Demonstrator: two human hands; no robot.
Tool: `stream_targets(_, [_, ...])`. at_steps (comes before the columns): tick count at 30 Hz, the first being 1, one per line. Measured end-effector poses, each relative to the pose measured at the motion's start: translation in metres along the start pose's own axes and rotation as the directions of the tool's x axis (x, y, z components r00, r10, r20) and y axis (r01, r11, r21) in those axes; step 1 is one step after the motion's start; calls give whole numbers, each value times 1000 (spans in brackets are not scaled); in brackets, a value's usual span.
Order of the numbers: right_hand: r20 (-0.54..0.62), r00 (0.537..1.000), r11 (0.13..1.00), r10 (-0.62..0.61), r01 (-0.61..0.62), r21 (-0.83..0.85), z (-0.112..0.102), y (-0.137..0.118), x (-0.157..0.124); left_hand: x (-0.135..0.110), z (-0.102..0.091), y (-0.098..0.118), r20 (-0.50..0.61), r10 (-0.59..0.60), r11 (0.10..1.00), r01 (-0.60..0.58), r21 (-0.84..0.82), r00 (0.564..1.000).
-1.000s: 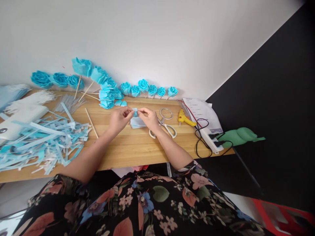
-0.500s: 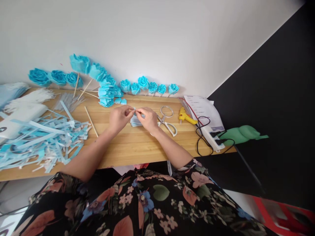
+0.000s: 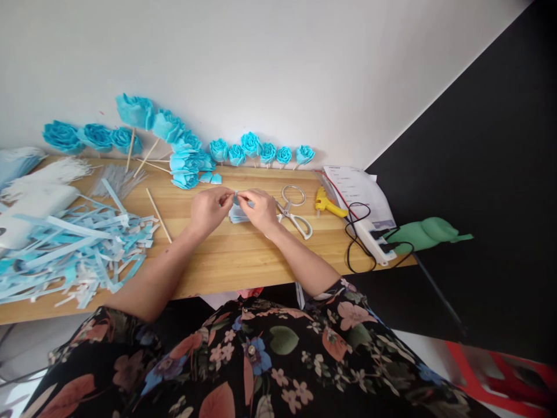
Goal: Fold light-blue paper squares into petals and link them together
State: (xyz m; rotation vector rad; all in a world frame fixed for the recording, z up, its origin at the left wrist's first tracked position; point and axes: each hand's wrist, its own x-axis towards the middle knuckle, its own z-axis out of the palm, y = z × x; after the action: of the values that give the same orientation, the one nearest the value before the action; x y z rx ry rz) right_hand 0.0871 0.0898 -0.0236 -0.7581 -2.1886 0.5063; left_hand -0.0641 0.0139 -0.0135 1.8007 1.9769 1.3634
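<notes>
My left hand (image 3: 210, 208) and my right hand (image 3: 260, 209) meet over the middle of the wooden table (image 3: 226, 261). Both pinch a small blue paper piece (image 3: 237, 199) between their fingertips. Under them lies a small stack of pale blue paper squares (image 3: 238, 216). White-handled scissors (image 3: 295, 216) lie just right of my right hand. A wooden stick (image 3: 158, 215) lies to the left of my left hand.
Several blue paper roses (image 3: 256, 152) line the wall, with more on sticks (image 3: 134, 113) at the left. A heap of blue paper strips (image 3: 73, 244) covers the left side. A yellow glue gun (image 3: 329, 204), a power strip with black cable (image 3: 369, 238) and papers (image 3: 354, 187) sit at right.
Both hands stay together on the small blue paper piece, fingers shifting slightly. The view has drifted a little; nothing else on the table moved.
</notes>
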Motion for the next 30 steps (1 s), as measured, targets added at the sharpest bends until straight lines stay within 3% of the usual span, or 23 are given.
stream_targets(6, [10,1000,1000,-19,20,-24,1,2,0,0,-1,0,5,3,1000,-3,19,1000])
stream_targets(16, [14,999,995,-37,38,-97,1,0,0,-1,-2,4,44,70,973,-78,218,997])
stream_targets(26, [15,1000,997,-25,26,-78,2,3,1,-1,-1,1,17,37,992,-39,121,999])
stream_targets(30, [16,1000,999,-2,3,-35,1,0,1,0,0,1,-3,-17,1000,17,4,1000])
